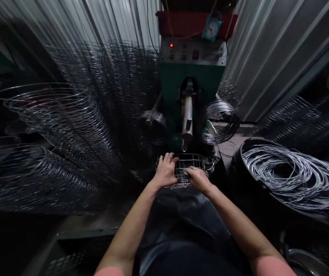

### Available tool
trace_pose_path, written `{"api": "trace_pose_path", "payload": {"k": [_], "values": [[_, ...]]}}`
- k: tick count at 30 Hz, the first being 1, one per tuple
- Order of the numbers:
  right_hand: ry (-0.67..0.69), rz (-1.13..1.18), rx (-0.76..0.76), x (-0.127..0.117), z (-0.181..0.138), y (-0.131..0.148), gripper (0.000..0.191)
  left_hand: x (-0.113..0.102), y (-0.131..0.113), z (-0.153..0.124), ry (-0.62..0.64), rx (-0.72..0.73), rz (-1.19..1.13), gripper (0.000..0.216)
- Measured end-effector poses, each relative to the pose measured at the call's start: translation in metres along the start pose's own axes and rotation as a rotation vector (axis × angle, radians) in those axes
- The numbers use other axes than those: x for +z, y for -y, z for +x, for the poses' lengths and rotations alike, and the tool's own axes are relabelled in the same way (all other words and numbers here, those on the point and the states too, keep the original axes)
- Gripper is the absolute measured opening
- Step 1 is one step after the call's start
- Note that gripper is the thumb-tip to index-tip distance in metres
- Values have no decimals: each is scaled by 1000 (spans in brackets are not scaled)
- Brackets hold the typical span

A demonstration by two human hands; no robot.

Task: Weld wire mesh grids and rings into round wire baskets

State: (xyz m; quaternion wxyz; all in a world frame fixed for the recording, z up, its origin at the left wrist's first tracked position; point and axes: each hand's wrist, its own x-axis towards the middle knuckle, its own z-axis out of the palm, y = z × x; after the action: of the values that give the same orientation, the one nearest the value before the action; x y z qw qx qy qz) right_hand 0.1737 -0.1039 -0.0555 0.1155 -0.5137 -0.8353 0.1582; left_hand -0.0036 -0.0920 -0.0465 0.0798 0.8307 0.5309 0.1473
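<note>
The single head-worn view looks forward and down (both bare forearms (137,214) enter from its lower edge) past a silvery wire-grid frame (183,179), close and just below its centre, towards a boxy green metal machine (170,90) farther off.

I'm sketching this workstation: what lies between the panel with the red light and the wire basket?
In the head view, the green machine front and a metal arm lie between panel and wire basket.

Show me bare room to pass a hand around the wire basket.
Room: over the dark lap, between both forearms, nearer than the wire basket. The pale patch between wire coil and black tub is tight, wire-crossed. Stacked wire rings crowd the left.
</note>
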Motion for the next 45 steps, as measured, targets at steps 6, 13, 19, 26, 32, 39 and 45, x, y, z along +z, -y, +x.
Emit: {"api": "trace_pose_path", "payload": {"k": [6,13,19,26,32,39,45], "values": [[83,49,-134,-4,-7,-14,25,8,7,4,53,-3,-88,83],[142,-22,-64,-10,-3,-11,31,11,13,12,50,-24,-88,85],[88,-20,-81,-7,2,-14,19,7,18,16,69,-31,-81,92],[81,-54,-81,-7,2,-9,16,9,22,14,45,-7,-101,90],[50,-72,-82,-12,12,-11,18,3,26,24,41,-33,-157,91],[-11,-90,-55,-18,27,-15,12,4,33,45,64,-14,-192,93],[-56,-125,-9,-9,17,-15,18,10,27,40,17,-58,-161,88]]}}
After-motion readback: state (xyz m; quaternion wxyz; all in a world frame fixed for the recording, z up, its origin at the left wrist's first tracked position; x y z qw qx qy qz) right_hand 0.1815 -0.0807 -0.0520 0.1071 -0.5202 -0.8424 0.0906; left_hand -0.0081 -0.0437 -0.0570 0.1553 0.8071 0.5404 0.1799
